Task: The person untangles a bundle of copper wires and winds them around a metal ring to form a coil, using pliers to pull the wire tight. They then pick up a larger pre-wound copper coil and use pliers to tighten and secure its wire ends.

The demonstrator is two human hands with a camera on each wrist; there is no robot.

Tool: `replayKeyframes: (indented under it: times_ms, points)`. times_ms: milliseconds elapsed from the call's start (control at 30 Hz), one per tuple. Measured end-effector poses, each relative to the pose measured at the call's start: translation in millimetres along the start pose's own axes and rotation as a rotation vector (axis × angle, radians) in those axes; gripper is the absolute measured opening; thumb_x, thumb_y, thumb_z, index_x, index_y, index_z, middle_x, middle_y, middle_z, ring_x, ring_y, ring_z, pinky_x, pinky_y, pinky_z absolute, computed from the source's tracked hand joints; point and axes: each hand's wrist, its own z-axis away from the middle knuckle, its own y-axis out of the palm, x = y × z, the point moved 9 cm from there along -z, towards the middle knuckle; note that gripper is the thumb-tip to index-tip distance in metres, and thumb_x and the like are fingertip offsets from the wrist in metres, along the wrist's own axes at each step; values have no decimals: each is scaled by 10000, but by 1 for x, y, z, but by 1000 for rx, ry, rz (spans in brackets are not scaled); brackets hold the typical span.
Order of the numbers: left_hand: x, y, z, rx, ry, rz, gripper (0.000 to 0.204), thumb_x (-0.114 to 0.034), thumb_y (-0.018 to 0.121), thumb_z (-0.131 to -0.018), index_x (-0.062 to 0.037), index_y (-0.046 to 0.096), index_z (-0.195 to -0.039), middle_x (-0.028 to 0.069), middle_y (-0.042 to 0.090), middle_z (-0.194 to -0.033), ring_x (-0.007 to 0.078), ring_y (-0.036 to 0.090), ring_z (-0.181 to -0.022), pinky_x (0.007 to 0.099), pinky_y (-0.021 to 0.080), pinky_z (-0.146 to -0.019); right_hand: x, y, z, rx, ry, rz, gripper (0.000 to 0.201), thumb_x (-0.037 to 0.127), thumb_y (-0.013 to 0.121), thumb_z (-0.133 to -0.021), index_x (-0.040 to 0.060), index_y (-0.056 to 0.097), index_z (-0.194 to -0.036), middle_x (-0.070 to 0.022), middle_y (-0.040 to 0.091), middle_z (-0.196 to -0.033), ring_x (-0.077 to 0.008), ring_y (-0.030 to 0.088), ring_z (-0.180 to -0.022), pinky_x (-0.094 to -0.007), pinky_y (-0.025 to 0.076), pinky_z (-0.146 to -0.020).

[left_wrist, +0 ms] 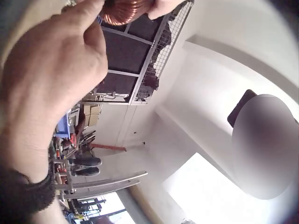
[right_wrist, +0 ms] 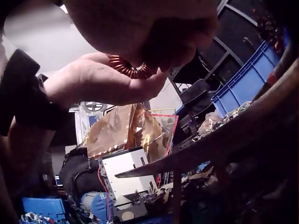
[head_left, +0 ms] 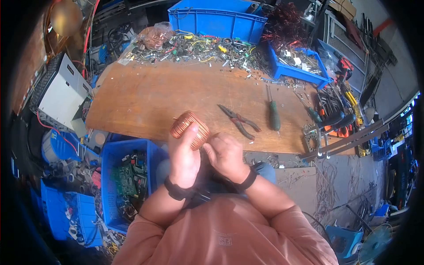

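Observation:
A ring-shaped copper coil [head_left: 190, 129] is held up over the table's near edge. My left hand [head_left: 183, 161] grips it, the thumb lying across the windings. Curled fingers of my right hand [head_left: 227, 154] meet the coil's lower right edge; the exact contact is hidden. In the left wrist view, the right hand [left_wrist: 58, 65] reaches up to the coil [left_wrist: 122, 11]. From the right wrist, the left hand [right_wrist: 103, 81] shows below the coil [right_wrist: 128, 67], and the right hand [right_wrist: 140, 28] is dark above it.
Pliers [head_left: 238, 120] and a green-handled screwdriver [head_left: 274, 115] lie right of the hands on the wooden table [head_left: 145, 92]. Wire scraps [head_left: 194, 49] and blue bins [head_left: 216, 23] line the back. Another blue bin [head_left: 108, 176] with circuit boards stands below left; tools [head_left: 335, 110] crowd the right.

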Motion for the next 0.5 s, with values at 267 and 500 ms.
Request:
replayKeyframes:
  times_ms: [267,500]
  points:
    - [16,-20,-5,31,-305,198,391,-292,590,-877,-21,550,-1157,167,632,-1042,328,611,-968,470,484,-868,3,1,-8,14,-106,13,197,208,683,-768,79,543,-718,-87,515,-682,-287,546,-621,-396,454,-536]
    - [1,-27,-10,-54,-123,126,332,-245,585,-897,-8,549,-1126,152,625,-999,327,606,-957,461,485,-892,13,4,-12,28,-59,-62,224,227,654,-798,78,539,-677,-99,533,-674,-295,554,-621,-407,451,-547]
